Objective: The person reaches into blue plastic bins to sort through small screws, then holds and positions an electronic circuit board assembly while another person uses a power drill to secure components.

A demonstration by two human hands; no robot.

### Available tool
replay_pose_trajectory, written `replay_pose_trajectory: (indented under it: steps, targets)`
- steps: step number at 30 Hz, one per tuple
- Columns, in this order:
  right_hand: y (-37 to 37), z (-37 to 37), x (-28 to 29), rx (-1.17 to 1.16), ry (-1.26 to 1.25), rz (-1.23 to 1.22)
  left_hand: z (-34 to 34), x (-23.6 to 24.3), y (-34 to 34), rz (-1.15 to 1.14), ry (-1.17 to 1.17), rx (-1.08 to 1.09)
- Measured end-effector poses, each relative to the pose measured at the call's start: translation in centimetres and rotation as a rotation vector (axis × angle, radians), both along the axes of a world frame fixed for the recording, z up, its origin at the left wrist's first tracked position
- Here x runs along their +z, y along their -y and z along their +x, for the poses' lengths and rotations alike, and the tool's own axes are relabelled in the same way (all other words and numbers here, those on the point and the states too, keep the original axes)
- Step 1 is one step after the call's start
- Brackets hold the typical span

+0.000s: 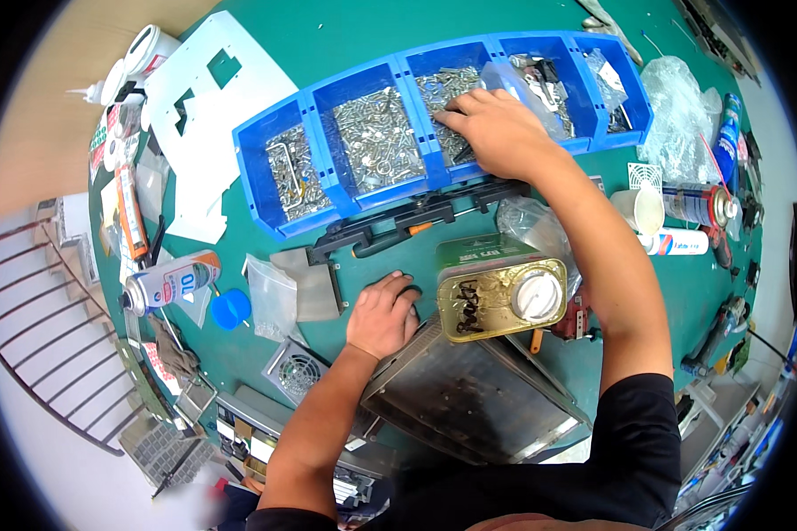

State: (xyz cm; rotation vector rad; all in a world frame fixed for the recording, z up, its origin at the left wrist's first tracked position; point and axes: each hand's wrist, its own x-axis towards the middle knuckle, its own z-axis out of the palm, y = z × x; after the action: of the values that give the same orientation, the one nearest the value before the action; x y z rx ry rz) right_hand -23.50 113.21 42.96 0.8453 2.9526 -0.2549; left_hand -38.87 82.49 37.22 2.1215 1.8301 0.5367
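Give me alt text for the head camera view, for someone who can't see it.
A person's right hand is in the middle of five blue bins of small metal hardware. The left hand lies near a dark metal case and a tin with a white cap. Cans and plastic bags clutter the green workbench.

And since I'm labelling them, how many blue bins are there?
5, in one row: leftmost bin, second bin, middle bin partly under the right hand, fourth bin, rightmost bin.

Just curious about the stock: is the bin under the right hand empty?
Not empty: small metal pieces show in the bin beside the right hand.
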Motion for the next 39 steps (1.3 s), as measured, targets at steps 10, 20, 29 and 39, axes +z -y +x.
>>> replay_pose_trajectory:
  steps: [10, 20, 29, 39]
  targets:
    - [0.2, -0.2, -0.2, 0.017, -0.028, 0.059, -0.2, 0.2, 0.1, 0.006, 0.044, 0.009]
    - [0.8, -0.6, 0.2, 0.056, -0.033, 0.123, -0.4, 0.2, 0.3, 0.026, 0.066, 0.008]
    - [0.5, -0.7, -0.1, 0.061, -0.027, 0.139, -0.5, 0.0, 0.3, 0.023, 0.081, -0.004]
    - [-0.9, -1.3, 1.8, -0.028, -0.420, -0.036, -0.6, -0.1, 0.5, 0.030, 0.087, 0.003]
